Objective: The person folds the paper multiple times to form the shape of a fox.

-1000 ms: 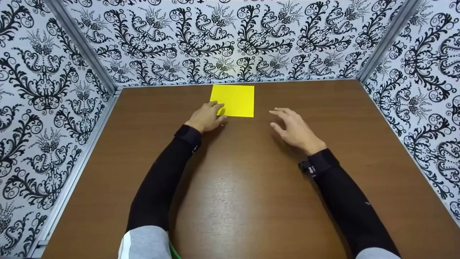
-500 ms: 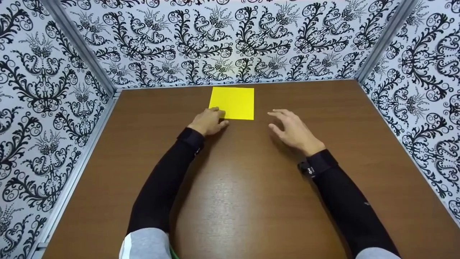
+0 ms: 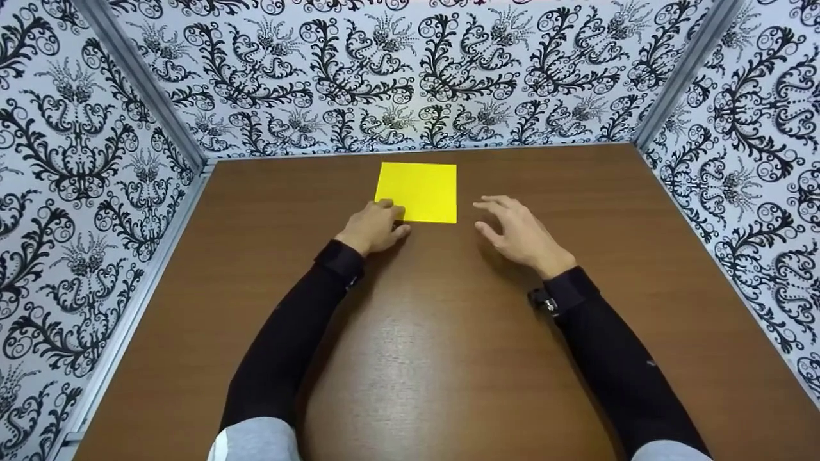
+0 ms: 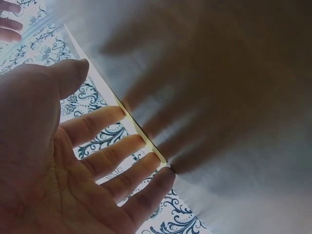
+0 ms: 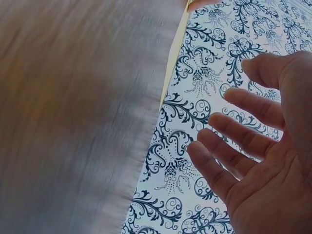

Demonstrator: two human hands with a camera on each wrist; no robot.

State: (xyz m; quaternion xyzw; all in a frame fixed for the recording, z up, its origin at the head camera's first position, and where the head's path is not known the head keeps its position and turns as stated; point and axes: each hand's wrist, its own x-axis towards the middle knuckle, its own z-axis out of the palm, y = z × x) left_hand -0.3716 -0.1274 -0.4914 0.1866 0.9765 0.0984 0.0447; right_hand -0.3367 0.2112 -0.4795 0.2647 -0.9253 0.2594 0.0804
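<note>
A square sheet of yellow paper (image 3: 428, 192) lies flat on the brown wooden table (image 3: 410, 333), a little in front of the back wall. My left hand (image 3: 371, 227) touches its near left corner with the fingertips; in the left wrist view the fingers of that left hand (image 4: 97, 156) are extended and spread, the tips at the paper's thin edge. To the right of the sheet, apart from it, my right hand (image 3: 522, 234) is held over the table. The right wrist view has this right hand (image 5: 263, 161) with relaxed, spread fingers and nothing in them.
White walls with black scrollwork, such as the back wall (image 3: 410, 77), enclose the table on the left, back and right. Grey metal posts stand at the corners, the left post (image 3: 144, 80) and the right post (image 3: 688, 73).
The yellow paper has slid away from the back wall toward me, with my left hand drawing back along with it. My right hand has barely moved.
</note>
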